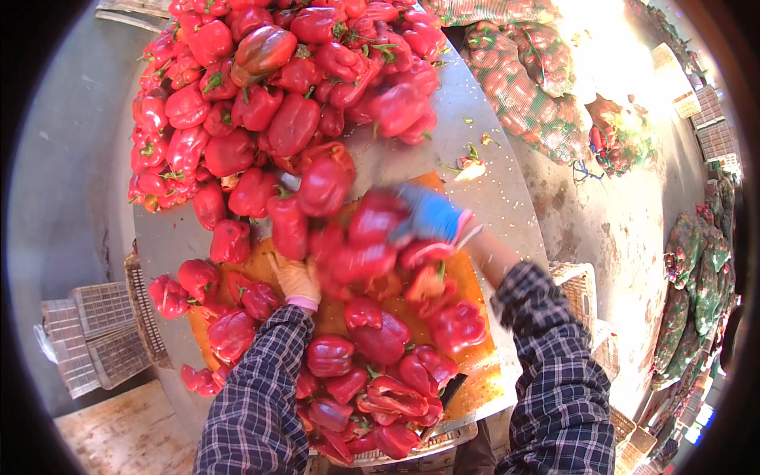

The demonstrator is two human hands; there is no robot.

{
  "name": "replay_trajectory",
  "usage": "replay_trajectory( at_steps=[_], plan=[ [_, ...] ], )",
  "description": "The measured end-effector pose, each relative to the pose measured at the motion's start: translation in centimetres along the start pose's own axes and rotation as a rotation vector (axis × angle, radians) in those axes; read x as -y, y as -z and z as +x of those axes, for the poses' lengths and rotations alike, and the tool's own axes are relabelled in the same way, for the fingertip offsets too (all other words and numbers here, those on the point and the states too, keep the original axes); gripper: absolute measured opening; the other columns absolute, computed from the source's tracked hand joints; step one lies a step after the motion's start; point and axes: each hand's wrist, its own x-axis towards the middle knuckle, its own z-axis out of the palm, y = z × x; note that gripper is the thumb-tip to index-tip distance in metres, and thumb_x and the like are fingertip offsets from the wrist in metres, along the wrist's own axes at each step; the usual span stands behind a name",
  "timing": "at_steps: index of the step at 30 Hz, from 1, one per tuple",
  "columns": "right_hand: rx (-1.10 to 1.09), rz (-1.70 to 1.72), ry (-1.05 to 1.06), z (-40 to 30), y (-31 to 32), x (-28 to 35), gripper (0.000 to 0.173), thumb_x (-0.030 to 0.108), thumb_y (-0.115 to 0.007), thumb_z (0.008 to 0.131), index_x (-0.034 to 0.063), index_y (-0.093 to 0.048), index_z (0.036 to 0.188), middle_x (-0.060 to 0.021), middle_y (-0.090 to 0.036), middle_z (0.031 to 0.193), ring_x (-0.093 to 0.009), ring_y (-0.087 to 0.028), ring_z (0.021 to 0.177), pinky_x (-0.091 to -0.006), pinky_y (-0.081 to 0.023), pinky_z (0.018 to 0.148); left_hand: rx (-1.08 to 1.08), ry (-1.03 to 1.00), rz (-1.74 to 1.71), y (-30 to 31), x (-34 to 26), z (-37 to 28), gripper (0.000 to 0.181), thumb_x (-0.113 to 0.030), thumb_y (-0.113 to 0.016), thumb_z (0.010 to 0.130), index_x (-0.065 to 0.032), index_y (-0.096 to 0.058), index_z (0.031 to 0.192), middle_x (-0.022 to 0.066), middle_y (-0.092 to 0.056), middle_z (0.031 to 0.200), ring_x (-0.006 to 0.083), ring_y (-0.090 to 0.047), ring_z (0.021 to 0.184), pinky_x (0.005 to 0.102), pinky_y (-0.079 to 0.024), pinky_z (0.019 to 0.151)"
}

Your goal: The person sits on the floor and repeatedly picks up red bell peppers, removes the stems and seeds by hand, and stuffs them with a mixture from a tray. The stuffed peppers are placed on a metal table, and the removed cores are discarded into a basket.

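My left hand (pixel 297 280), in a pale orange glove, lies at the middle of an orange board (pixel 432 181), its fingers against whole red bell peppers (pixel 289 228). Just right of it, my right hand (pixel 428 212), in a blue and grey glove, is blurred by motion over more red bell peppers (pixel 377 217). Its fingers are partly hidden, so a grip cannot be made out. Near me, cut and whole red bell peppers (pixel 380 338) cover the board. Several opened peppers (pixel 393 398) lie in a crate (pixel 457 436) at the near edge.
A large heap of red bell peppers (pixel 243 110) covers the far side of the metal table (pixel 499 178). Pepper scraps (pixel 471 166) and seeds dot its right side. Mesh sacks of peppers (pixel 516 89) lie on the floor beyond. Plastic crates (pixel 98 332) stand at the left.
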Motion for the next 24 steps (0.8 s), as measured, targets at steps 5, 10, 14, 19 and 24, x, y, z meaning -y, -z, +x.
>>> replay_trajectory(
  at_steps=[5, 10, 14, 19, 24],
  plan=[
    [0.347, -0.283, 0.138, -3.7, -6.9, 4.8, 0.069, 0.045, -0.079, 0.076, 0.0169, -0.057, 0.135, -0.0129, -0.061, 0.129, -0.035, -0.054, 0.123, -0.0497, -0.04, 0.103, -0.109, -0.224, 0.517, 1.7, 4.7, 0.0, 0.054, -0.012, -0.058, 0.086, -0.0058, -0.047, 0.138, 0.022, -0.044, 0.143, 0.046, -0.042, 0.129, 0.0538, -0.031, 0.111],
    [-0.584, 0.172, 0.139, 1.8, -0.1, 3.5, 0.03, 0.03, -0.076, 0.085, 0.0084, -0.072, 0.105, -0.0081, -0.071, 0.102, -0.021, -0.068, 0.092, -0.033, -0.052, 0.084, -0.096, -0.237, 0.542, 1.6, 3.9, -0.3, 0.061, -0.011, -0.058, 0.083, -0.0054, -0.044, 0.141, 0.0245, -0.042, 0.143, 0.0475, -0.04, 0.128, 0.0545, -0.028, 0.112],
    [-1.011, -0.923, -0.01, 11.5, 9.1, 0.4, 0.055, 0.052, -0.071, 0.08, 0.0139, -0.067, 0.12, -0.0145, -0.067, 0.119, -0.034, -0.064, 0.109, -0.0452, -0.052, 0.09, -0.159, -0.263, 0.583, 1.1, 3.8, -0.2, 0.061, -0.009, -0.059, 0.081, -0.006, -0.046, 0.141, 0.0239, -0.043, 0.141, 0.0466, -0.041, 0.128, 0.0529, -0.029, 0.112],
    [-0.171, -0.536, 0.044, 12.2, 3.2, -2.2, 0.061, 0.054, -0.071, 0.079, 0.0107, -0.065, 0.123, -0.0183, -0.066, 0.118, -0.036, -0.064, 0.105, -0.0426, -0.052, 0.09, -0.12, -0.243, 0.565, 1.2, 3.0, 0.0, 0.062, -0.011, -0.059, 0.082, -0.0062, -0.044, 0.142, 0.0251, -0.041, 0.145, 0.0479, -0.039, 0.131, 0.0556, -0.025, 0.115],
    [-0.241, -0.339, 0.051, 8.9, -2.8, 4.2, 0.046, 0.047, -0.072, 0.077, 0.0151, -0.073, 0.11, -0.0165, -0.072, 0.101, -0.038, -0.068, 0.092, -0.0455, -0.054, 0.086, -0.12, -0.197, 0.552, 1.3, 3.8, -0.5, 0.062, -0.012, -0.059, 0.084, -0.0052, -0.043, 0.143, 0.0235, -0.04, 0.146, 0.0428, -0.034, 0.138, 0.0579, -0.022, 0.117]
  ],
)
